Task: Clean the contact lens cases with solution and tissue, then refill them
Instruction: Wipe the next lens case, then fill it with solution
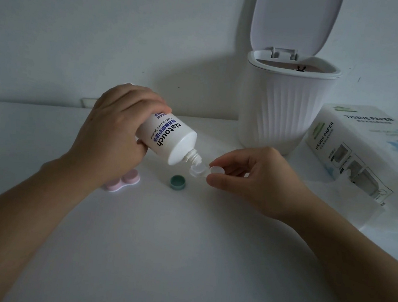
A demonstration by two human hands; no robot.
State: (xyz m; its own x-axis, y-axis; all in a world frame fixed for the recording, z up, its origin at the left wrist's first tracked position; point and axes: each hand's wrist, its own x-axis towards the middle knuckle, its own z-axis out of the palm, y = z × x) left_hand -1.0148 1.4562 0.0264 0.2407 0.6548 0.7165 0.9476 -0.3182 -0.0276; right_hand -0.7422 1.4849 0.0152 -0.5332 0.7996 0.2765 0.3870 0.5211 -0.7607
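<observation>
Clear lens case is half hidden in your right hand's pinching grip; your left hand grips the tilted solution bottle, covering its base.

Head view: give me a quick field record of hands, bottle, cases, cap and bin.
left hand: grips the solution bottle, tipped nozzle-down
right hand: pinches the clear lens case under the nozzle
pink lens case: on the table, lids on, partly behind the left wrist
green cap: on the table, open side up
bin: lid up
tissue pack: right of the bin
</observation>
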